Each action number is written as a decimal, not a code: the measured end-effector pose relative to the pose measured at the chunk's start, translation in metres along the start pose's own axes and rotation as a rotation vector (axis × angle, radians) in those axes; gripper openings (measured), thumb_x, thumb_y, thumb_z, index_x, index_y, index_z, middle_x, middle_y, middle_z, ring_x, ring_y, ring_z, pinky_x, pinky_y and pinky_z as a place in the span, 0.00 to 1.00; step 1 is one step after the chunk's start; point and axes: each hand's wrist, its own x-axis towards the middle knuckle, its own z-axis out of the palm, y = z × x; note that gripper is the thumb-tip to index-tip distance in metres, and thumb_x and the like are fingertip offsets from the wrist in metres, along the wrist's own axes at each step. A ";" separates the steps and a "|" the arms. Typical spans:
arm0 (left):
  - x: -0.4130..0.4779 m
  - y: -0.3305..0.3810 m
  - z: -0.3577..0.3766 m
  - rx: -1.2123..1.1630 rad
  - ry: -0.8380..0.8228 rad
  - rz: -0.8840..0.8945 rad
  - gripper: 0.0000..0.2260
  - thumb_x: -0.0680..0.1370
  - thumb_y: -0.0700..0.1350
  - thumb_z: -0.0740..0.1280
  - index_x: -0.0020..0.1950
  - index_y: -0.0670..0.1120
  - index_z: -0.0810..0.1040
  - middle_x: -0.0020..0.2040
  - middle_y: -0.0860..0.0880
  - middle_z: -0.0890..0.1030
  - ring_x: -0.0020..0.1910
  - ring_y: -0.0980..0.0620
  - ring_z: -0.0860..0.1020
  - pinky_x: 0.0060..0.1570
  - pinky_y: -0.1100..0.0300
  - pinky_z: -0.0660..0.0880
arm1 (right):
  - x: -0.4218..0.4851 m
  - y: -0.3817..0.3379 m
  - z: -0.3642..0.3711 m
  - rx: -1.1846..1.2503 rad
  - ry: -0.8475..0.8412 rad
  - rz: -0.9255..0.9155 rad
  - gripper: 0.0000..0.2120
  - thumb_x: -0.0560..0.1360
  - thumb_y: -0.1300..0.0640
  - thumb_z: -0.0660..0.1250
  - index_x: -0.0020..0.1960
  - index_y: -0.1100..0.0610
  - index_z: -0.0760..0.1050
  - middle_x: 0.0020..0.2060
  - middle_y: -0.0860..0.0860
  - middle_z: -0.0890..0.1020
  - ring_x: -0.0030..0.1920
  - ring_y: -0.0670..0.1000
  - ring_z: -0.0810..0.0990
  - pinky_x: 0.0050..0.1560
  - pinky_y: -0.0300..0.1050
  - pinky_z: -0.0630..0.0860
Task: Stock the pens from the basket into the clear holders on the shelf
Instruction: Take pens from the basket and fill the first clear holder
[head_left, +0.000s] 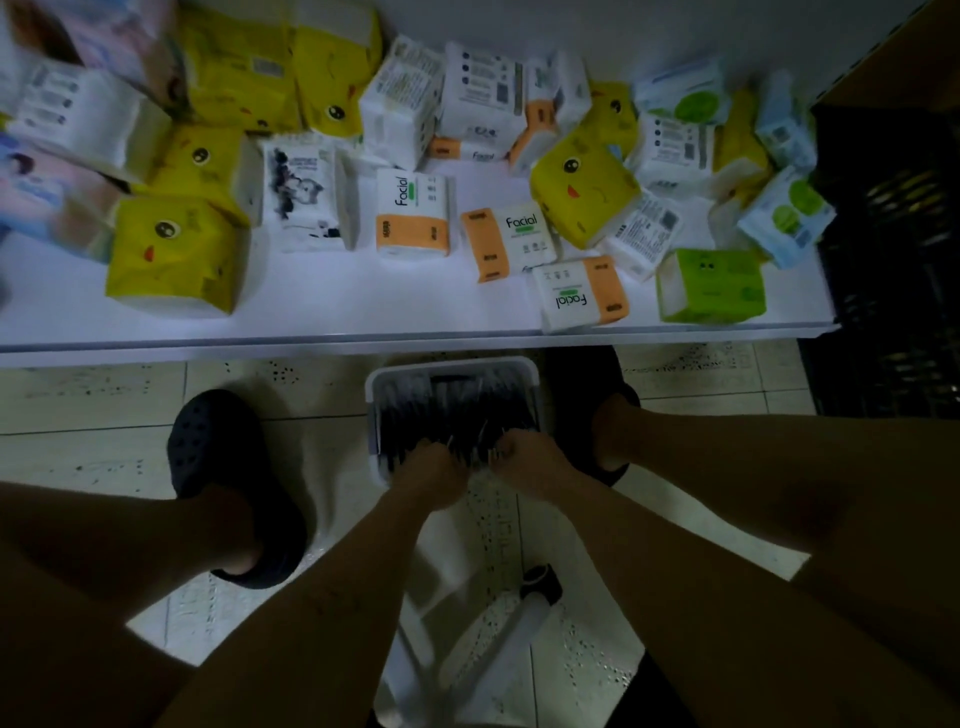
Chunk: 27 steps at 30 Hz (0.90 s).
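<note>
Dim tiled floor (93, 415) under a white shelf (363, 317) strewn with tissue packs (412, 214). White basket (375, 387) sits on the floor between the person's feet, full of dark pens (452, 410). Left hand (431, 474) and right hand (525, 463) are at its near end, fingers curled around pens.

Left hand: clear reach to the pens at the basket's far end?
Probably yes. The left hand is in the basket, curled on pens at its near end; nothing covers the far pens, and the right hand sits beside it, not across.
</note>
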 end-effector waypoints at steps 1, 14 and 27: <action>-0.004 -0.001 0.002 0.002 0.032 0.012 0.14 0.82 0.44 0.57 0.61 0.39 0.76 0.54 0.40 0.79 0.47 0.46 0.74 0.46 0.55 0.73 | 0.005 -0.004 0.004 0.064 0.028 0.010 0.11 0.78 0.61 0.61 0.36 0.55 0.72 0.34 0.52 0.74 0.35 0.50 0.71 0.34 0.40 0.67; -0.024 -0.009 -0.013 -0.370 0.023 0.122 0.11 0.79 0.37 0.64 0.59 0.44 0.82 0.53 0.44 0.81 0.47 0.50 0.77 0.49 0.59 0.73 | 0.034 -0.009 0.035 0.401 0.056 -0.038 0.14 0.81 0.55 0.61 0.57 0.61 0.80 0.51 0.59 0.82 0.50 0.59 0.80 0.50 0.51 0.77; 0.017 -0.013 -0.005 -0.053 0.231 -0.066 0.13 0.78 0.46 0.65 0.58 0.41 0.72 0.53 0.41 0.78 0.50 0.40 0.77 0.44 0.53 0.75 | 0.034 0.022 0.025 0.512 0.210 -0.003 0.32 0.74 0.66 0.64 0.74 0.48 0.62 0.57 0.59 0.80 0.53 0.61 0.81 0.54 0.57 0.79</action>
